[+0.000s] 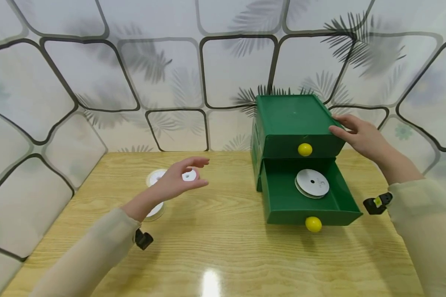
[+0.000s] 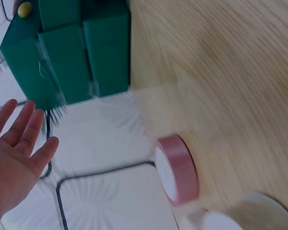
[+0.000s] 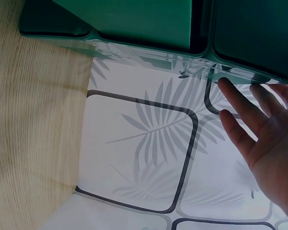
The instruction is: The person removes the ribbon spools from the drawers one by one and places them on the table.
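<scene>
"What does your head view show?"

"My left hand (image 1: 171,181) hangs over the table (image 1: 226,255), thumb and fingers parted, gripping nothing. A pink ribbon spool (image 1: 188,176) shows through that gap; other white spools (image 1: 154,211) lie partly hidden behind my wrist."

"And the right?"

"My right hand (image 1: 368,138) has its fingertips at the right top edge of the green drawer cabinet (image 1: 293,115), fingers relaxed, holding nothing. Between my hands, nearer the right, its open drawer (image 1: 286,217) runs straight out toward me, yellow knob (image 1: 314,224) pointing my way. Inside, a white-faced spool (image 1: 317,181) lies flat, its hub hole facing upward."

"From your left wrist?"

"That palm is open, fingers spread, with the pink spool well apart from it. A paler spool beyond is blurred."

"Right wrist?"

"Fingers loosely spread beside the cabinet's side; I can't tell there whether they touch."
</scene>
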`<state>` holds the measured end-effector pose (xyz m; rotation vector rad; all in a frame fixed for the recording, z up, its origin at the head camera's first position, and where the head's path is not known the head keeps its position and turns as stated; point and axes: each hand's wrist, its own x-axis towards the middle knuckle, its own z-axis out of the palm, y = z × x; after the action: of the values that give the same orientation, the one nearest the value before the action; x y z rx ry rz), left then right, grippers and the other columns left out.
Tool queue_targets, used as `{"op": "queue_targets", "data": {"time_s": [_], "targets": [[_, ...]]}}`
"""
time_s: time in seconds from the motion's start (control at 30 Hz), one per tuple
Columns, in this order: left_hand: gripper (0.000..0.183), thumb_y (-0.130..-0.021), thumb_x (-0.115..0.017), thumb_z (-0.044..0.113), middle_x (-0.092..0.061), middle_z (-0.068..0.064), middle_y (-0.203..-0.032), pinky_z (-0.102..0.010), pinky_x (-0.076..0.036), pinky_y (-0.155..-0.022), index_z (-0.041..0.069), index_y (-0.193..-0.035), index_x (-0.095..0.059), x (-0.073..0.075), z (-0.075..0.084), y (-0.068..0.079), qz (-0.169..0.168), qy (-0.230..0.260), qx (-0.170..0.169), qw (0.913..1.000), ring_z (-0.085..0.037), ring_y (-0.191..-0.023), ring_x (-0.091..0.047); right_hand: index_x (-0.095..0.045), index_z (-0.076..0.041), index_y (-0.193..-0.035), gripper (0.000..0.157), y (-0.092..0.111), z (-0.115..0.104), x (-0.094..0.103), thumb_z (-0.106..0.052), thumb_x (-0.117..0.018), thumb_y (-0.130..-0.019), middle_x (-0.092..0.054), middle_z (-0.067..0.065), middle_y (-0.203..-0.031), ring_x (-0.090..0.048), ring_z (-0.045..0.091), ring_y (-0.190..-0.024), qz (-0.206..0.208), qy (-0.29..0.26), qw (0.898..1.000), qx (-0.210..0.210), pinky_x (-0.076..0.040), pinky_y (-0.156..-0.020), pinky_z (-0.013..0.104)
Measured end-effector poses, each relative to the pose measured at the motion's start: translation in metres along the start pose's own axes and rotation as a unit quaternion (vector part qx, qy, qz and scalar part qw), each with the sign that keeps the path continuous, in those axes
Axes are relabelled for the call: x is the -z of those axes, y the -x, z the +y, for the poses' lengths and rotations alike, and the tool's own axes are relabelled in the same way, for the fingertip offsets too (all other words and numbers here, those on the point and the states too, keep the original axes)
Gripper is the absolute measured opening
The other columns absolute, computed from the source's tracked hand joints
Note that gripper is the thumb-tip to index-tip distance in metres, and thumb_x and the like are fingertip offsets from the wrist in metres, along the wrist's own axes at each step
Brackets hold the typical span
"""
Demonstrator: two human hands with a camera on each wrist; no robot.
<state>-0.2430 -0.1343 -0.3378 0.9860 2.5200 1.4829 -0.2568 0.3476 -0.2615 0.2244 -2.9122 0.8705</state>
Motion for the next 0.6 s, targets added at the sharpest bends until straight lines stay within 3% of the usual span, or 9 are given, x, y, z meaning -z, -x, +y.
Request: {"op": "queue_targets", "data": {"time_s": [0.4,0.6], "targets": [[0.058,-0.088,-0.074,0.024,-0.055,0.002,-0.133,-0.044,-0.032,-0.108,0.014,-0.140,-0.051,-0.046,0.036,-0.056,-0.060,0.004,-0.061,0.9964,-0.012,-0.122,-0.048,-0.024,-0.003,-0.153,0.071,0.001,0.000,0.001,-0.047,-0.045,-0.101,-0.026,0.030,-0.151,-0.031,0.056,-0.129,0.000,-0.003,1.000,-0.003,-0.029,-0.098,0.069],[0.061,-0.088,-0.075,0.021,-0.053,0.002,-0.136,-0.037,-0.032,-0.109,0.011,-0.141,-0.049,-0.063,0.050,-0.075,-0.078,0.027,-0.088,0.9928,-0.009,-0.123,-0.046,-0.025,-0.002,-0.153,0.071,0.001,-0.001,0.000,-0.046,-0.046,-0.101,-0.027,0.030,-0.150,-0.031,0.056,-0.129,0.002,-0.005,1.000,0.001,-0.029,-0.098,0.068]]}}
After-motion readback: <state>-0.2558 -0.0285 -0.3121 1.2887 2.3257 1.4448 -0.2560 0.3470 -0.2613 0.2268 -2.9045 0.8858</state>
